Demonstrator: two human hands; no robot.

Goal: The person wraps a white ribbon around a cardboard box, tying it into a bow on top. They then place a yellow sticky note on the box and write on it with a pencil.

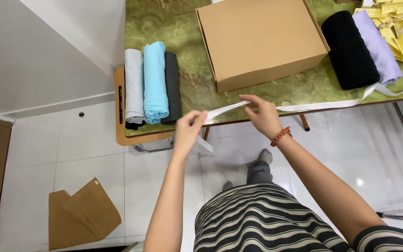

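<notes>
One white ribbon (325,104) is stretched along the front edge of the green desk (183,28); its near end is pinched in the closed grip of the left hand (190,125), and a point further along is nipped between the fingers of the right hand (263,115). Listed on the desk: one closed cardboard box (257,39); three rolled garments at left, grey (134,86), light blue (156,81), dark grey (172,86); two at right, black (348,49), lilac (378,44).

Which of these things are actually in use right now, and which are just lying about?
In use: white ribbon, pinched by left hand and right hand.

Lying about: closed cardboard box; grey, blue and dark fabric rolls; black and lilac rolls; yellow tags; floor cardboard.
</notes>
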